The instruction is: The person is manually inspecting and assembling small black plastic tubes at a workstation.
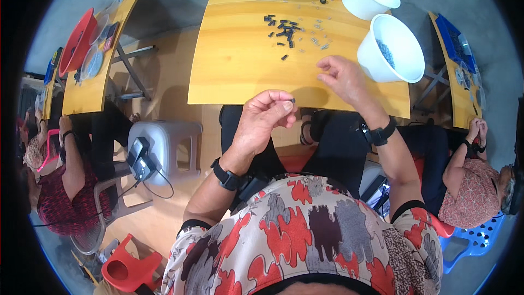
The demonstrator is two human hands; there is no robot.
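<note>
Your L hand [265,117] pinches a small black part [292,100].
R hand [343,78], fingers loosely spread, hovers over table [240,65]; white bowl [394,48] at 3 o'clock.

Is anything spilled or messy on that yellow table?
Nothing looks spilled. Small black parts and pale bits lie loose on the table between the bowls. The left hand pinches one small dark part.
</note>
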